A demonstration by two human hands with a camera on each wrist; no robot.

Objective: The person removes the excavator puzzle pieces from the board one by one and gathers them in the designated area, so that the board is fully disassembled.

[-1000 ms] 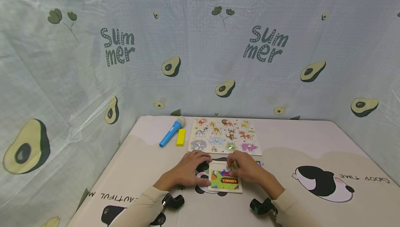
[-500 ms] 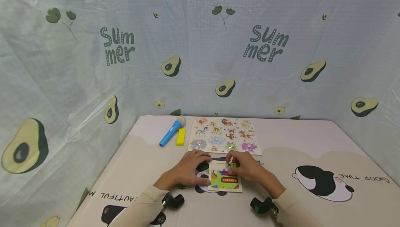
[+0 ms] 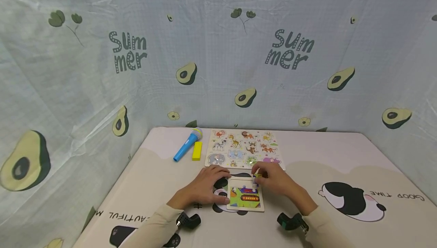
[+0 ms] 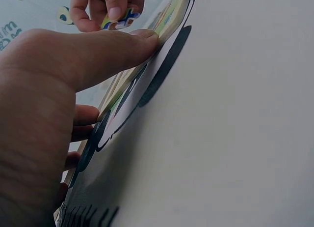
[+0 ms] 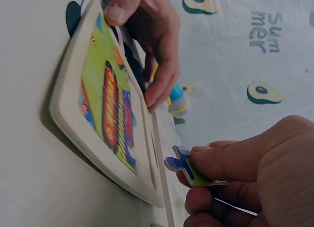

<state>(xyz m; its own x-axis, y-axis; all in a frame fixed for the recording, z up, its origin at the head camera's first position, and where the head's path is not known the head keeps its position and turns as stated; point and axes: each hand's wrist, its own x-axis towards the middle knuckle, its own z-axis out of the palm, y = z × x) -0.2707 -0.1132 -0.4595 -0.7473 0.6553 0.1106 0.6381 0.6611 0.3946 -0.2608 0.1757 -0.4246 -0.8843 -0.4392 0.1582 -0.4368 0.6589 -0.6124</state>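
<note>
Right wrist: right hand [image 5: 262, 170] pinches a puzzle piece [image 5: 185, 166], likely light, stiff, best edge-held. Left hand [image 5: 156, 33], fingers seemingly spread, touches the frame [image 5: 68, 101].

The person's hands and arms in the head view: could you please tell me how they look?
Both the left hand and right hand are ungloved. The left sleeve and right sleeve are plain and light beige. A black, angled device shows near each sleeve's end.

Wrinkled avocado-print sheeting [image 3: 211, 51] rises behind and beside a pale, cartoon-printed table [image 3: 327, 168].
</note>
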